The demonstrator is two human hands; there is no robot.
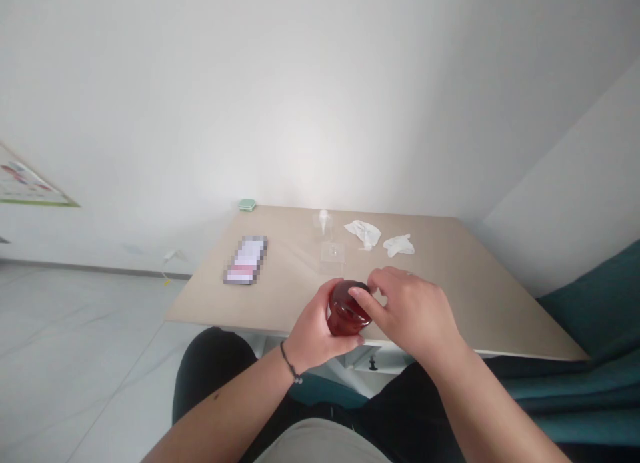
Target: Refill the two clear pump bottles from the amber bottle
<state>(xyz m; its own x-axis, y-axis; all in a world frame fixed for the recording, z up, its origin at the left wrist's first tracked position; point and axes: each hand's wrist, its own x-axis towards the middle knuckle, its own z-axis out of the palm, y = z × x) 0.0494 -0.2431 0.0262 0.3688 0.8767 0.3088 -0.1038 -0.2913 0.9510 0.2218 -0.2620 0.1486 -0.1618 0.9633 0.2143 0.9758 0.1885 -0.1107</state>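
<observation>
A shiny, dark red jar (345, 309) is held just above the front edge of the table. My left hand (316, 333) wraps round its left side, thumb near the top and fingers underneath. On the other side, my right hand (413, 309) has its thumb on the jar's top rim and its bent fingers at the far right edge. Whether the dark top is a separate lid, I cannot tell. Beyond the jar lies a small clear plastic box (332, 257).
Behind the box is another clear piece with a white nozzle-like tip (323, 221). Crumpled white tissues (365, 233) lie to the right. A phone (246, 259) rests on the left of the table (285, 303). Small green pads (247, 205) sit at the back left corner.
</observation>
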